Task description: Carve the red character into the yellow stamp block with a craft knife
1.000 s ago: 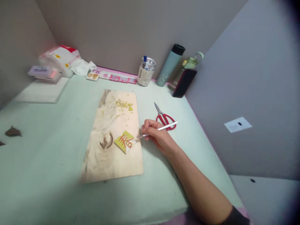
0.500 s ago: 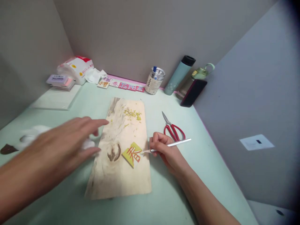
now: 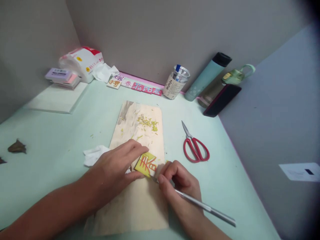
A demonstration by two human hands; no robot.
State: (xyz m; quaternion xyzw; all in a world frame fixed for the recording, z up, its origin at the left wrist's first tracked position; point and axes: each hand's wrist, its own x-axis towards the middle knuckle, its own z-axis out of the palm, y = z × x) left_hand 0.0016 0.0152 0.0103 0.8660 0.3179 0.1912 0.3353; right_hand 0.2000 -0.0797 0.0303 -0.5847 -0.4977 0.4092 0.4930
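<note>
A yellow-green carved block (image 3: 145, 164) with a red character lies on the wooden board (image 3: 150, 206). Thumb and forefinger of my left hand (image 3: 120, 163) grip its left side and corners. My right hand (image 3: 181, 186) is closed round a silver craft knife (image 3: 207, 208), held like a pen, with its blade tip at the block's lower edge. Yellow-green shavings (image 3: 147, 123) are scattered on the upper part of the board. Part of the block's left edge is hidden by my left fingers.
Red-handled scissors (image 3: 196, 150) lie right of the board, a crumpled tissue (image 3: 96, 155) left of it. Along the back stand a tissue pack (image 3: 87, 63), small carved blocks (image 3: 142, 87), a clear cup (image 3: 175, 85), a blue-green bottle (image 3: 207, 78) and a dark phone (image 3: 222, 100).
My left hand has come down from the left and taken hold of the block. The knife has swung round, its tip now at the block's lower edge. The view has shifted a little.
</note>
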